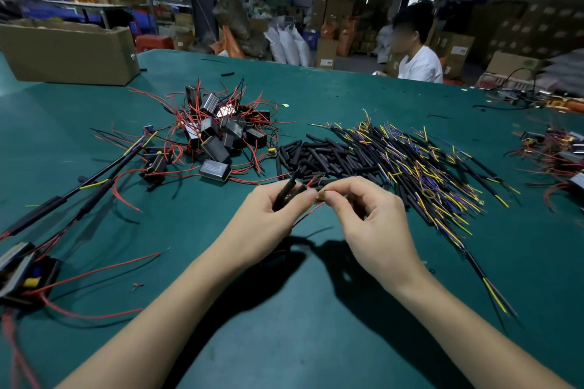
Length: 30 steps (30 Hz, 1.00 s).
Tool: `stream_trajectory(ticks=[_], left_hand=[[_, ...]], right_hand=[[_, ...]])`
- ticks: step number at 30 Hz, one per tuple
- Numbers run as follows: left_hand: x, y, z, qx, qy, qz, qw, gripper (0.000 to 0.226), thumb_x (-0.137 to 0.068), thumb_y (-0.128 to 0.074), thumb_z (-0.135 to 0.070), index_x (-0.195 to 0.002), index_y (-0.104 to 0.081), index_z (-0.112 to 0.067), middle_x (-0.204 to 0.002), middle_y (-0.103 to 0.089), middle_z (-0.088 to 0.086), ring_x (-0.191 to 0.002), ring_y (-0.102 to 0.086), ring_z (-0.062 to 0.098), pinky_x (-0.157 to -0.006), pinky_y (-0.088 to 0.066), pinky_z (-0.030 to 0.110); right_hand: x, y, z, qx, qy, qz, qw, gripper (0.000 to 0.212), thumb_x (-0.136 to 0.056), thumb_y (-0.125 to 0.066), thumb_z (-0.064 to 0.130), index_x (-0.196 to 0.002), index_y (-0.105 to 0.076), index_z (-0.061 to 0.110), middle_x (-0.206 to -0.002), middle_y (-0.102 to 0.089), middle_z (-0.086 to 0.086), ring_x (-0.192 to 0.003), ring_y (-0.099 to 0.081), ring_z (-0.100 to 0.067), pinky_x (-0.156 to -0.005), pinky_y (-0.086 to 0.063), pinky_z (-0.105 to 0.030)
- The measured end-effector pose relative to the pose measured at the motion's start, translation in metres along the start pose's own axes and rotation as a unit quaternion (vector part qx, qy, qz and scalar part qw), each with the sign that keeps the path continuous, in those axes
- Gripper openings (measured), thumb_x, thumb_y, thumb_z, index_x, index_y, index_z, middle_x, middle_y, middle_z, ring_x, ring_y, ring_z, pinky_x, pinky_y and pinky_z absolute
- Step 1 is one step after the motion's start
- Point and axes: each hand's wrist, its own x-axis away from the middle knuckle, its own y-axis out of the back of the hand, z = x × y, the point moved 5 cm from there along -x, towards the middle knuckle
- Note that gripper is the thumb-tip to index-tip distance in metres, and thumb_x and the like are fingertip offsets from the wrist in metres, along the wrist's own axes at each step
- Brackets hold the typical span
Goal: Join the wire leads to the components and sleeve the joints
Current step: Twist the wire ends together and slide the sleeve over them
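My left hand point(271, 208) grips a black sleeve tube point(284, 194) with a red wire point(308, 213) running out beneath it. My right hand point(363, 215) pinches a small yellowish component end point(320, 197) right next to the left fingers, above the green table point(300, 309). Behind the hands lies a pile of short black sleeves point(325, 158). To its right spreads a heap of black leads with yellow and blue wires point(420, 164). A pile of black box components with red wires point(218, 129) sits at centre left.
Finished sleeved assemblies point(63, 199) lie at the left, with a box component point(25, 271) at the left edge. A cardboard box point(69, 50) stands at the far left. A person in white point(417, 63) sits at the far side. More wired parts point(553, 148) lie at the right edge.
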Motion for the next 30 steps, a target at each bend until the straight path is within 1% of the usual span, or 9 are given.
stream_trajectory(ticks=[2,4,9,15,18,22,24,27,30], left_hand=[[0.001,-0.001,-0.003,0.007,-0.025,-0.010,1.000,0.020,-0.097,-0.051,-0.032,-0.102,-0.060,-0.015,-0.052,-0.045,-0.018,-0.048,-0.036,0.000,-0.049,-0.032,0.011],[0.002,0.000,-0.005,-0.002,-0.038,-0.014,0.999,0.011,-0.099,-0.049,-0.026,-0.107,-0.056,-0.023,-0.050,-0.045,-0.016,-0.047,-0.034,0.004,-0.046,-0.030,0.014],[0.002,0.003,-0.010,-0.016,-0.065,-0.024,0.997,0.014,-0.097,-0.051,-0.019,-0.098,-0.065,-0.015,-0.046,-0.041,-0.014,-0.045,-0.030,0.005,-0.046,-0.026,0.013],[0.002,0.003,-0.009,-0.012,-0.063,-0.039,0.997,0.013,-0.093,-0.057,-0.018,-0.090,-0.068,-0.013,-0.048,-0.040,-0.013,-0.048,-0.031,0.004,-0.047,-0.025,0.014],[0.002,0.003,-0.009,-0.024,-0.059,-0.040,0.997,0.009,-0.091,-0.061,-0.011,-0.085,-0.067,-0.014,-0.048,-0.045,-0.012,-0.046,-0.038,0.004,-0.047,-0.030,0.014],[0.002,0.005,-0.011,-0.088,-0.075,-0.053,0.992,0.013,-0.089,-0.065,-0.012,-0.080,-0.064,-0.021,-0.058,-0.056,-0.014,-0.050,-0.046,0.011,-0.052,-0.038,0.023],[0.001,0.005,-0.010,-0.082,-0.074,-0.053,0.992,0.012,-0.089,-0.064,-0.012,-0.080,-0.063,-0.019,-0.058,-0.054,-0.007,-0.052,-0.045,0.022,-0.052,-0.039,0.031],[0.002,0.004,-0.012,-0.071,-0.089,-0.057,0.992,0.010,-0.089,-0.065,-0.012,-0.081,-0.063,-0.017,-0.059,-0.053,0.000,-0.054,-0.043,0.024,-0.052,-0.036,0.033],[0.004,0.004,-0.016,-0.058,-0.105,-0.051,0.991,0.007,-0.086,-0.069,-0.015,-0.082,-0.064,-0.014,-0.066,-0.055,0.021,-0.058,-0.045,0.035,-0.054,-0.037,0.040]], right_hand=[[-0.003,0.003,0.000,0.038,0.018,0.019,0.999,0.012,-0.088,-0.066,0.007,-0.082,-0.072,0.015,-0.077,-0.066,0.011,-0.067,-0.056,-0.005,-0.061,-0.038,-0.016],[-0.005,0.006,0.000,0.068,0.040,0.032,0.996,0.011,-0.088,-0.066,0.008,-0.083,-0.073,0.015,-0.080,-0.067,0.007,-0.070,-0.057,-0.008,-0.064,-0.042,-0.020],[-0.007,0.017,0.003,0.064,0.067,0.017,0.996,0.010,-0.087,-0.063,0.013,-0.083,-0.072,0.015,-0.081,-0.067,0.010,-0.073,-0.058,-0.007,-0.067,-0.043,-0.017],[-0.006,0.017,-0.003,0.049,0.038,0.020,0.998,0.013,-0.087,-0.067,0.006,-0.081,-0.071,0.017,-0.080,-0.067,0.010,-0.074,-0.060,-0.007,-0.068,-0.045,-0.021],[-0.006,0.016,-0.001,0.036,0.041,0.020,0.998,0.014,-0.087,-0.068,0.006,-0.082,-0.072,0.019,-0.081,-0.068,0.011,-0.075,-0.061,-0.008,-0.067,-0.046,-0.021],[-0.005,0.014,0.002,0.046,0.055,0.033,0.997,0.012,-0.085,-0.069,0.004,-0.084,-0.073,0.016,-0.081,-0.068,0.011,-0.073,-0.059,-0.002,-0.066,-0.041,-0.012],[-0.004,0.014,0.003,0.041,0.056,0.036,0.997,0.012,-0.084,-0.070,0.005,-0.084,-0.073,0.016,-0.079,-0.067,0.012,-0.071,-0.058,0.000,-0.066,-0.040,-0.011],[-0.005,0.014,0.002,0.033,0.051,0.032,0.998,0.009,-0.084,-0.071,0.008,-0.081,-0.073,0.017,-0.077,-0.067,0.013,-0.070,-0.059,0.000,-0.066,-0.039,-0.011],[-0.005,0.013,0.001,0.025,0.038,0.034,0.998,0.008,-0.085,-0.070,0.010,-0.081,-0.073,0.016,-0.075,-0.068,0.013,-0.070,-0.059,0.000,-0.066,-0.040,-0.014]])
